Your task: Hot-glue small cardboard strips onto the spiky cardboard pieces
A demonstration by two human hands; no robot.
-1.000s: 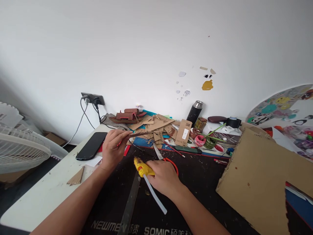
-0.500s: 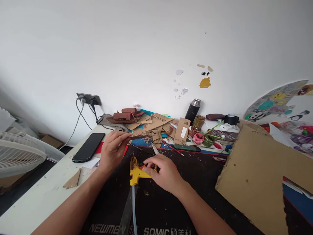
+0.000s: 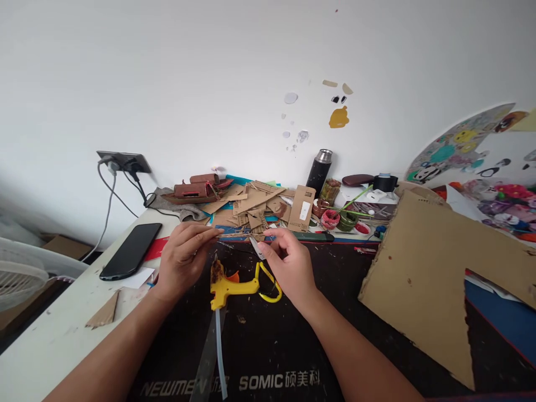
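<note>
My left hand (image 3: 182, 255) is closed in a pinch on the near end of a thin brown cardboard strip (image 3: 240, 234), held level above the black mat (image 3: 293, 335). My right hand (image 3: 288, 261) has its fingers curled and pinched at the strip's other end. Below and between the hands a yellow glue gun (image 3: 228, 287) lies on the mat with a clear glue stick (image 3: 219, 352) trailing toward me. Scissors (image 3: 263, 268) with yellow and orange handles lie just right of the gun, partly under my right hand.
A metal ruler (image 3: 207, 363) lies beside the glue stick. A phone (image 3: 130, 250) rests on the white table at left. Cardboard scraps (image 3: 251, 204) and a model boat (image 3: 196, 190) pile at the back, with a flask (image 3: 317, 170) and paint pots (image 3: 337, 219). A large cardboard sheet (image 3: 435, 279) covers the right.
My right hand set the glue gun down on the mat, let go of it, and rose to the cardboard strip. The left hand kept its hold on the strip. The view shifted.
</note>
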